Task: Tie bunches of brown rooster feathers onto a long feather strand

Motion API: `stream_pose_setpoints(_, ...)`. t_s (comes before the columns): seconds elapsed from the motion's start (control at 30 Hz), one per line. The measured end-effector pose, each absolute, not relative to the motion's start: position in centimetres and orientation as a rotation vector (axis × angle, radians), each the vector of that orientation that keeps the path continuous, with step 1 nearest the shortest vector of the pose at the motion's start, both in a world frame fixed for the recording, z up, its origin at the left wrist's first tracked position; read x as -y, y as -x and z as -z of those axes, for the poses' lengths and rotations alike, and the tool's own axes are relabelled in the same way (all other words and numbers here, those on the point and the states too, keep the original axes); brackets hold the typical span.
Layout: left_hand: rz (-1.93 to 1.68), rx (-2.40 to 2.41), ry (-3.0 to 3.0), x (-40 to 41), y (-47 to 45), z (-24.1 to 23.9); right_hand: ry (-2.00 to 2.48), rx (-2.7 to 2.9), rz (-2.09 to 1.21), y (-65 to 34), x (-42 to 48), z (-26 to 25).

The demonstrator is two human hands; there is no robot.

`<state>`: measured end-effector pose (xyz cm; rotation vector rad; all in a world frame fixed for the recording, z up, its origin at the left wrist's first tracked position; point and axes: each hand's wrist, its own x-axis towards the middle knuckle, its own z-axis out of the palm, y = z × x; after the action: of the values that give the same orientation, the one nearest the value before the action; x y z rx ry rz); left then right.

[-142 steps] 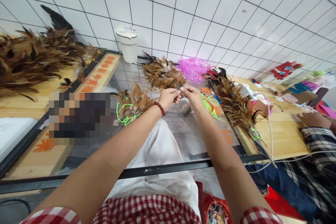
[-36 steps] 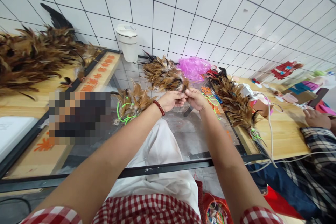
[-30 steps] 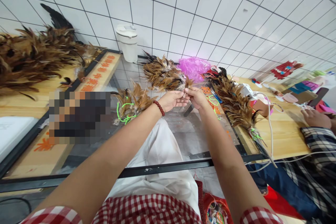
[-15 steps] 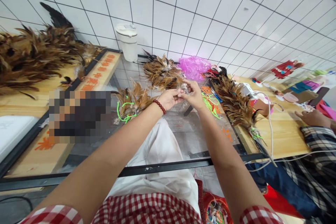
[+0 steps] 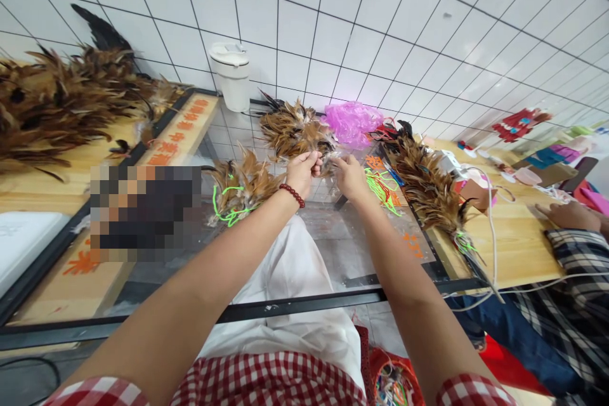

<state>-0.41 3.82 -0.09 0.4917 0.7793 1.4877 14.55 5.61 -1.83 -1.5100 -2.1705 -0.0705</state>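
My left hand (image 5: 303,175), with a dark red bead bracelet (image 5: 292,195) at the wrist, is closed in a fist-like pinch over the glass tabletop. Just to its right, my right hand (image 5: 352,177) has its fingertips pinched together by the pale, fluffy ends of brown feathers. What either hand grips is too small or hidden to make out. Directly behind my hands lies a bunch of brown feathers (image 5: 291,130). A smaller feather bunch (image 5: 252,177) with bright green string (image 5: 227,216) rests left of my left wrist. Green and red cords (image 5: 382,190) lie right of my right hand.
A white lidded cup (image 5: 231,79) and a pink plastic bag (image 5: 353,124) stand by the tiled wall. Large feather piles lie left (image 5: 57,101) and right (image 5: 423,181). A white cable (image 5: 492,235) hangs at right, near a co-worker's hand (image 5: 571,214).
My hands, which met at the fingertips, have drawn apart slightly. The left has turned and closed into a fist-like grip; the right has moved a little lower.
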Motion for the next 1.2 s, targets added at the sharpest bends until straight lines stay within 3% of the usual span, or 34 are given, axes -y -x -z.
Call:
stream_pose_setpoints(0.3, -1.491, -0.738, -0.407, -4.2, 0.8, 0.4, 1.456, 2.113, 0.129, -14.7, -5.1, 0.8)
stream_pose_setpoints(0.53, -1.483, -0.748, -0.403, -4.2, 0.7, 0.5, 1.427, 2.373, 0.212, -14.7, -5.1, 1.1)
stream_pose_setpoints(0.8, -1.508, -0.764, -0.397, -4.1, 0.6, 0.4, 1.287, 2.150, -0.032, -15.3, -5.8, 1.0)
stream_pose_setpoints(1.07, -1.515, -0.774, -0.423, -4.2, 0.5, 0.6, 1.352, 2.383, 0.338, -14.1, -5.0, 1.0)
stream_pose_setpoints(1.2, -1.515, -0.779, -0.450, -4.1, 0.4, 0.5, 1.379, 2.237, 0.275, -14.0, -5.1, 1.0)
